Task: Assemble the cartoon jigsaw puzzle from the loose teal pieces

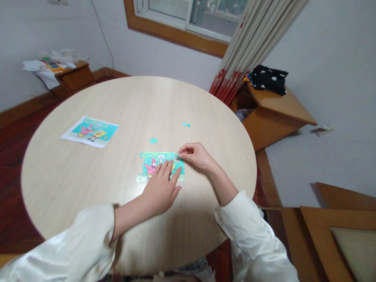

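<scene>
A small, mostly assembled cartoon jigsaw puzzle (pixel 149 160) lies on the round wooden table (pixel 88 172) in front of me. My left hand (pixel 161 188) rests flat on its lower part, fingers stretched over the picture. My right hand (pixel 195 154) pinches a small turquoise puzzle piece at the puzzle's upper right corner. Two loose turquoise pieces lie beyond it on the table, one (pixel 153 140) just above the puzzle and one (pixel 186 124) further right. A printed reference picture (pixel 90 131) lies on the table to the left.
A low wooden cabinet (pixel 276 113) with a black dotted cloth (pixel 269 79) stands right of the table, beside a striped curtain (pixel 252 47). Another small cabinet with papers (pixel 55 68) sits in the far left corner. Wooden furniture (pixel 340 223) is at the lower right.
</scene>
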The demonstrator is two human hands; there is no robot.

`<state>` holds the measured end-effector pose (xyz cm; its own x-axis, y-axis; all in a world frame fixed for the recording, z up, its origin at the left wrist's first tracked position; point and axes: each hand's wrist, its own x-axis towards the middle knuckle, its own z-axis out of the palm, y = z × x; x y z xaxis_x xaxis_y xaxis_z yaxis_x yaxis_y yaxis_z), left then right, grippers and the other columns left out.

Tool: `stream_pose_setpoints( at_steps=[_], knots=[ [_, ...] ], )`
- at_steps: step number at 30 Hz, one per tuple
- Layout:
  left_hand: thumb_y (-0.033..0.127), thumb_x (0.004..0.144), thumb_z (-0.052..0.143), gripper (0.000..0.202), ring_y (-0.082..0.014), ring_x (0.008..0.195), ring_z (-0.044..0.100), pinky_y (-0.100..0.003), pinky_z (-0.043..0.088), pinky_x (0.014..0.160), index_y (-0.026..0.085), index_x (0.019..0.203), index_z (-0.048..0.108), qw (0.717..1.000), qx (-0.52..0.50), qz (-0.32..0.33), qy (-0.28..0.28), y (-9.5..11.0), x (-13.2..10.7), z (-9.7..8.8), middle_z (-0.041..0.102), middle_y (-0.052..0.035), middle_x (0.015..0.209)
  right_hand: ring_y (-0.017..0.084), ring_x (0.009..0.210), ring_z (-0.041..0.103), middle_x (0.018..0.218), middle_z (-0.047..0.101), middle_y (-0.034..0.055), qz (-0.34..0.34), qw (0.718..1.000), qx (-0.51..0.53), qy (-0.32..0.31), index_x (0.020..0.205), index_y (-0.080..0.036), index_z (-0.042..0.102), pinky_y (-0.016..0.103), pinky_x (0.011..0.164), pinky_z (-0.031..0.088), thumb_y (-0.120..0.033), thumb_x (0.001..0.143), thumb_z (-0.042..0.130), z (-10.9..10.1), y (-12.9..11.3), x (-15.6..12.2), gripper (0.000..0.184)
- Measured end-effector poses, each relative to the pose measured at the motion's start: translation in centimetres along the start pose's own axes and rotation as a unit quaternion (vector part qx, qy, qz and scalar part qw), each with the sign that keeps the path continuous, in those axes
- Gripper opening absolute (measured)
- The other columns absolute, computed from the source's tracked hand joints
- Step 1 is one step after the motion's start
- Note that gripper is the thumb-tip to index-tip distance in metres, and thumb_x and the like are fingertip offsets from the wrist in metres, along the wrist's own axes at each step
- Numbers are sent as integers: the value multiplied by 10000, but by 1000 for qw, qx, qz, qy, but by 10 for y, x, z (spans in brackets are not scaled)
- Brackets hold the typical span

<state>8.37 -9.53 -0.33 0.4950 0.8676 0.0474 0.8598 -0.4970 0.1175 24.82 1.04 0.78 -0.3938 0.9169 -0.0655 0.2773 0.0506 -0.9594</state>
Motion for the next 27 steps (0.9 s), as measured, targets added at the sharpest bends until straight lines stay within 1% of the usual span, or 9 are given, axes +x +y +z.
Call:
stream_pose_setpoints(
  at_steps=[3, 7, 14, 16, 20, 24, 27],
  knots=[
    [353, 937, 416, 505, -353, 1384, 321, -516, 270, 1111, 121, 1384, 441, 1000, -7, -2, 4, 0, 0, 1, 369, -204, 1491, 132, 671, 611, 697, 684, 26, 12, 1000, 1, -10, 716, -147, 691, 300, 709, 494, -238, 654, 707, 1, 2, 0, 110],
    [350, 938, 412, 499, -352, 1385, 319, -516, 279, 1106, 125, 1383, 441, 1000, -6, 0, 5, -1, 0, 2, 370, -199, 1491, 134, 692, 625, 727, 704, 36, 6, 1000, -21, -16, 732, -148, 708, 304, 746, 495, -186, 694, 665, 1, 2, 0, 69],
    [363, 934, 428, 506, -354, 1377, 334, -506, 291, 1105, 122, 1379, 450, 1000, 7, 0, 0, 0, 1, 0, 391, -199, 1479, 153, 837, 648, 888, 735, 61, -18, 997, -55, -41, 820, -167, 741, 321, 838, 487, -133, 754, 605, 0, 0, 0, 155],
    [366, 937, 424, 504, -349, 1373, 342, -508, 299, 1100, 133, 1383, 446, 1000, 17, 3, 3, 0, 1, 0, 400, -190, 1476, 156, 837, 649, 884, 733, 62, -19, 997, -67, -43, 819, -166, 745, 321, 834, 486, -128, 763, 597, 0, -1, -1, 163],
    [371, 934, 442, 510, -360, 1375, 335, -511, 300, 1102, 127, 1383, 450, 1000, 16, 2, -4, 1, 1, -1, 396, -198, 1476, 157, 811, 644, 857, 728, 59, -22, 995, -82, -51, 822, -159, 742, 318, 813, 486, -125, 776, 585, 0, 0, -1, 168],
    [366, 929, 462, 514, -363, 1375, 333, -513, 281, 1111, 111, 1375, 455, 1000, -3, -2, -5, 0, 1, -1, 376, -215, 1483, 153, 833, 635, 897, 719, 71, -48, 993, -93, -48, 836, -156, 743, 311, 812, 475, -125, 804, 552, 0, 2, 0, 196],
    [365, 935, 446, 510, -373, 1374, 330, -518, 286, 1103, 106, 1374, 455, 1000, 2, 1, -11, -1, 1, -1, 375, -224, 1480, 146, 827, 622, 887, 704, 68, -72, 990, -114, -46, 844, -161, 740, 306, 803, 468, -120, 821, 527, -1, 2, 0, 219]
  ],
)
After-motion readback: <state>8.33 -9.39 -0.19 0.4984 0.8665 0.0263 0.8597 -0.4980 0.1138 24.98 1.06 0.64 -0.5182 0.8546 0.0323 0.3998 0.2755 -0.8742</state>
